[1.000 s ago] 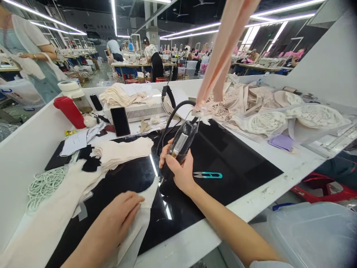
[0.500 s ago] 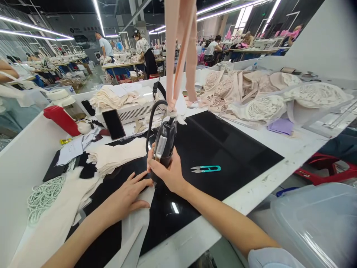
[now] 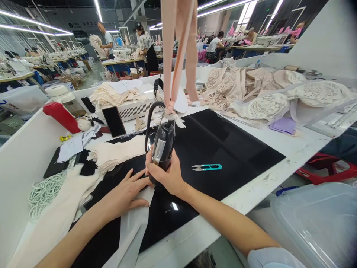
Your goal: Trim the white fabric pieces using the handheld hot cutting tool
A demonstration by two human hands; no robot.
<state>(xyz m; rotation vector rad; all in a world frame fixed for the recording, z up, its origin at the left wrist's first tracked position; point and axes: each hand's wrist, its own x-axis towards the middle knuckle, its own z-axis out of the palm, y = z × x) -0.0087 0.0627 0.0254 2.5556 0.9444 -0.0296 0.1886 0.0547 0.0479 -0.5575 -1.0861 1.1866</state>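
My right hand (image 3: 169,173) is wrapped round a black handheld tool (image 3: 162,147) with a silver plate, which stands upright over the glossy black board (image 3: 223,141). Peach straps (image 3: 178,56) are knotted at its top, beside a black cable. My left hand (image 3: 128,193) lies with fingers spread on pale fabric (image 3: 135,219), its fingertips close to the tool's base. The tool's lower end is partly hidden by my right hand. Teal thread snips (image 3: 208,167) lie on the board to the right.
Left are cream fabric pieces (image 3: 117,153), pale green cord (image 3: 46,193), a phone (image 3: 113,121) and a red object (image 3: 61,117). Lace bra pieces (image 3: 262,104) and purple cloth (image 3: 283,125) lie back right. A translucent bin (image 3: 318,223) stands lower right. People work in the background.
The view has shifted slightly. Both hands and the tool have hardly moved. In the background, a standing person now holds a pale bundle, and the arm at the far left edge is gone.
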